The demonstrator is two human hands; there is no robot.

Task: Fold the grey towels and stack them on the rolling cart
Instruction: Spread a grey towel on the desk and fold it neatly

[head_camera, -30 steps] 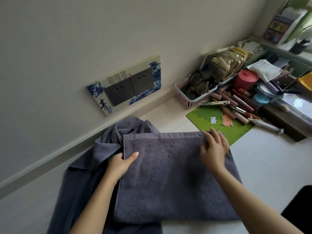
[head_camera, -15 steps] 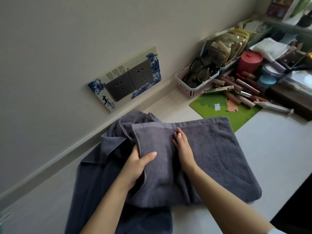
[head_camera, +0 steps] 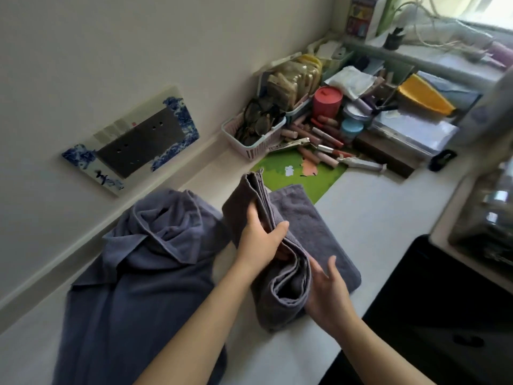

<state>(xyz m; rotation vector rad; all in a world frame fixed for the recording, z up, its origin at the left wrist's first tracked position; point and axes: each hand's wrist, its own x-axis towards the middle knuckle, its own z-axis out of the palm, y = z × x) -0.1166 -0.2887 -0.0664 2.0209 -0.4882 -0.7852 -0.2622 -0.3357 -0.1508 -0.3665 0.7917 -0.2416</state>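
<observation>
A: Towel (head_camera: 280,276) is mid-fold on the counter (head_camera: 388,218); your left hand (head_camera: 262,243) is clamped on the raised half, your right hand (head_camera: 327,290) spread open against its lower roll.

B: Risk?

A: Layers could slip and unroll if you let go early. Another towel (head_camera: 144,259) lies crumpled just left.

B: Containers?

A: Basket (head_camera: 258,148) holds glasses; no cart in view.

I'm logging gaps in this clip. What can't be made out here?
- Rolling cart: not in the head view.
- Right hand palm: behind the raised flap of the grey towel.
- Second towel: cut off by the bottom edge.
- Wall socket: motion-blurred.
</observation>
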